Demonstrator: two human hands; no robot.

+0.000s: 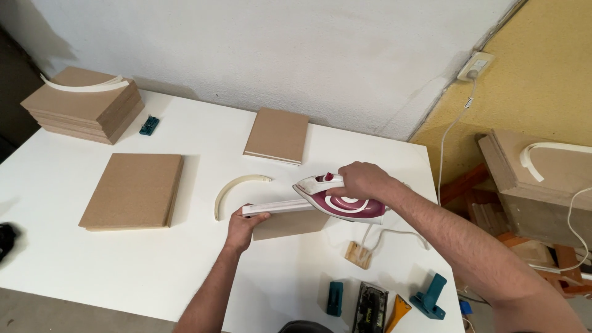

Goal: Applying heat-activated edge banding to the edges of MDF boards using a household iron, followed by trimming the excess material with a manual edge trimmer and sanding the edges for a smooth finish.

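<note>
White counter (74, 259): right hand (361, 180) grips clothes iron (342, 198) on edge banding (277, 208) atop upright MDF panel (288, 223), held by left hand (243, 227). Judged mid-job; approx. half the strip pressed, loose curled strip (234, 188) and flat panels (132, 190) pending.

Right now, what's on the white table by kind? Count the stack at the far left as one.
Brown boards: 4, counting the stack, two flat and one held upright
Clothes iron: 1
Loose curved strips: 1
Teal tools: 3
Total: 9
</note>
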